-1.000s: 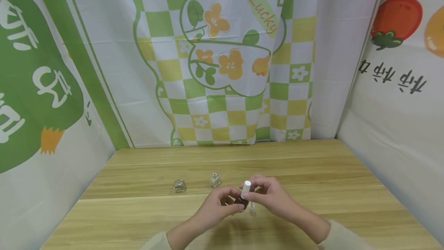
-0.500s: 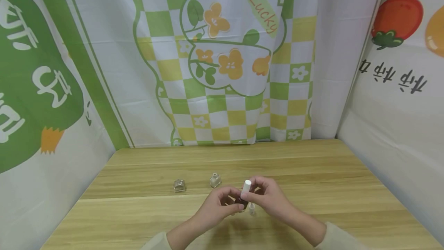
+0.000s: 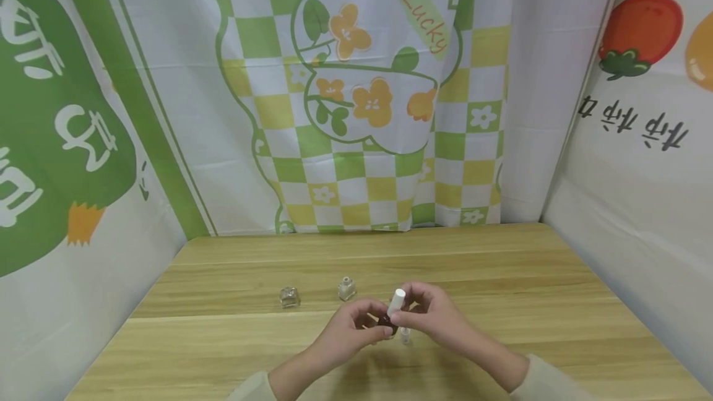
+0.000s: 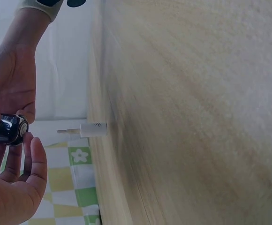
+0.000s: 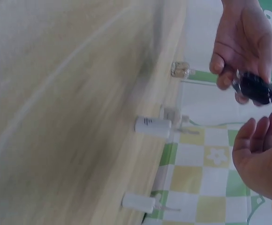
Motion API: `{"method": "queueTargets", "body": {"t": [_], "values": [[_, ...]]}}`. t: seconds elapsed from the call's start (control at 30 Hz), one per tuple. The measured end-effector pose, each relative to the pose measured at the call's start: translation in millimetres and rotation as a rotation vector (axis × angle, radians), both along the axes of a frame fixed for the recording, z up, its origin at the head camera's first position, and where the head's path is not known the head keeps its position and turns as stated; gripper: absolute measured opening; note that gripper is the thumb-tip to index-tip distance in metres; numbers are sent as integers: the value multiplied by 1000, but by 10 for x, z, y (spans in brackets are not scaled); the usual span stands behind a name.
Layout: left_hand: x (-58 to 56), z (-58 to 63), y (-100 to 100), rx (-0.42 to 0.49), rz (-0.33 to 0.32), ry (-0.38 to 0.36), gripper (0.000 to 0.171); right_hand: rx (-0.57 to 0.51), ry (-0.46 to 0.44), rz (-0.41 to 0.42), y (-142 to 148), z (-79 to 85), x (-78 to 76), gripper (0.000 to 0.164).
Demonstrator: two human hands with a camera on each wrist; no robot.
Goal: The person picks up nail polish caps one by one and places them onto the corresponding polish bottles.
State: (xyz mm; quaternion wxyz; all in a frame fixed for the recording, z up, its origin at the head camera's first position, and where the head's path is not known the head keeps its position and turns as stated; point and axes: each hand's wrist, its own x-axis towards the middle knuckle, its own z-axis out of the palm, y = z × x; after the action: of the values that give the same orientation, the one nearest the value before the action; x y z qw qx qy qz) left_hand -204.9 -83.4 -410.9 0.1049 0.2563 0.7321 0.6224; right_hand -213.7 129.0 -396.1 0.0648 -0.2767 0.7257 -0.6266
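In the head view my left hand (image 3: 344, 332) holds a small dark nail polish bottle (image 3: 387, 325), fingers and thumb on its sides. My right hand (image 3: 437, 316) pinches the bottle's white cap (image 3: 397, 303), which sits over the bottle's top and leans slightly right. The left wrist view shows the glossy dark glass of the bottle (image 4: 7, 130) between both hands, raised off the table. Below the hands, a white brush cap (image 3: 405, 335) stands on the table. A second white brush cap (image 5: 138, 202) appears in the right wrist view, brush upward like the first.
Two small clear glass bottles stand capless on the wooden table (image 3: 234, 265): a squat bottle (image 3: 289, 297) at left and another bottle (image 3: 346, 288) nearer the hands. A checkered curtain (image 3: 367, 197) hangs behind the table, with printed cloth walls on both sides.
My right fingers, which reached behind the cap a second ago, now sit slightly farther right, still pinching it. My left hand and the bottle hold nearly the same position.
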Motion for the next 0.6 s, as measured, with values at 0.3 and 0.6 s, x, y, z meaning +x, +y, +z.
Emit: {"method": "queueTargets", "body": {"t": [0.3, 0.6], "values": [[-22, -9, -7, -9, -7, 20, 22, -59, -70, 154, 78, 74, -55, 38], [-11, 13, 12, 23, -27, 29, 23, -51, -78, 203, 77, 86, -60, 31]]}}
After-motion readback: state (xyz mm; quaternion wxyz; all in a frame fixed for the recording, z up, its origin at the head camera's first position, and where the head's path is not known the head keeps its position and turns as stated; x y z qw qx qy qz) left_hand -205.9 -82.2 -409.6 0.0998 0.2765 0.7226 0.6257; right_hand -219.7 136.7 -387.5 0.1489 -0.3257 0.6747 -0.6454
